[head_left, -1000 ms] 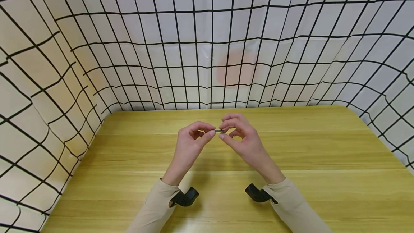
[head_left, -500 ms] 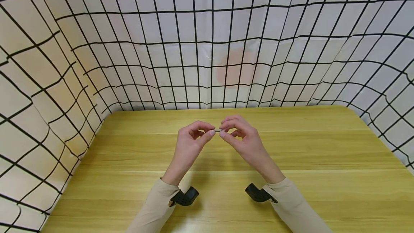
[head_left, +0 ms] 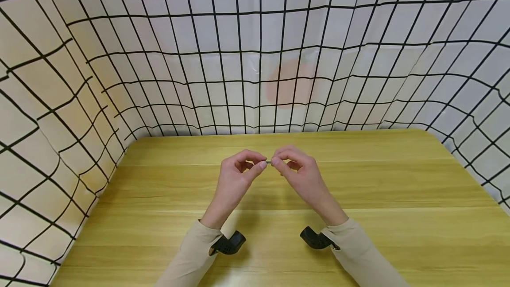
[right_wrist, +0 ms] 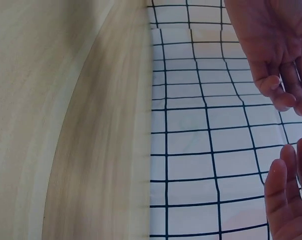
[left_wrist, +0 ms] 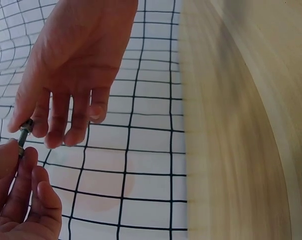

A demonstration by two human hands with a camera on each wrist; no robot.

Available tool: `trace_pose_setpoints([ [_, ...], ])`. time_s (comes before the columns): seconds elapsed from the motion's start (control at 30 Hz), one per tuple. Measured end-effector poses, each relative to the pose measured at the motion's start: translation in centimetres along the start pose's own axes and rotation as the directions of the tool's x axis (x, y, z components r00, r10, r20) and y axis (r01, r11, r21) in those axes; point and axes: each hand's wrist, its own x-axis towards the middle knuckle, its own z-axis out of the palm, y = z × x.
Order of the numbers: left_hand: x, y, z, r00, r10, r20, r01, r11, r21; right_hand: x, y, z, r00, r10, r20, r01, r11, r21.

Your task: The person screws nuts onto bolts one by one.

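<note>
Metal bolt (head_left: 268, 162), long axis left to right.

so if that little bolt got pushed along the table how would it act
The bolt looks grey and metallic, so it is probably stiff. Its slim shank suggests it could roll, though the wider end may make it veer.

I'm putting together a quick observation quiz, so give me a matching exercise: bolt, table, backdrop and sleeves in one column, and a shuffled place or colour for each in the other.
1. Bolt
2. Table
3. Backdrop
4. Sleeves

A. Beige
B. Mostly white with black lines
C. Between left hand and right hand
D. Yellowish wood

Pairs: 1-C, 2-D, 3-B, 4-A
</note>
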Motion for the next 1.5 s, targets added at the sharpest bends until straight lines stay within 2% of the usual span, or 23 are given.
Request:
trace_pose_setpoints([
  [0.3,0.0,0.2,-0.1,1.000,-0.004,-0.001,0.004,1.000,-0.004,0.0,-0.4,-0.2,1.000,0.013,0.028,-0.011,0.999,-0.047],
  [0.5,0.0,0.3,-0.3,1.000,-0.003,-0.018,0.003,1.000,0.001,0.2,1.2,-0.4,0.996,-0.055,0.072,0.058,0.997,-0.046],
  [0.63,0.0,0.3,-0.3,1.000,-0.003,-0.019,0.003,1.000,0.001,0.4,2.7,-0.4,0.993,-0.100,0.064,0.102,0.994,-0.027],
  [0.83,0.0,0.2,-0.3,1.000,-0.003,-0.018,0.003,1.000,0.003,0.4,3.1,-0.3,0.989,-0.140,0.054,0.140,0.990,-0.001],
  [0.97,0.0,0.2,-0.3,1.000,-0.005,-0.020,0.005,1.000,0.000,0.3,3.2,-0.3,0.990,-0.130,0.058,0.130,0.991,-0.005],
  [1.17,0.0,0.2,-0.2,1.000,-0.003,-0.020,0.003,1.000,0.002,0.2,2.9,-0.2,0.996,-0.068,0.055,0.070,0.997,-0.022],
  [1.5,0.0,0.2,0.1,1.000,0.011,-0.008,-0.011,1.000,-0.003,0.0,-0.2,-0.1,0.999,-0.016,0.045,0.018,0.999,-0.031],
])
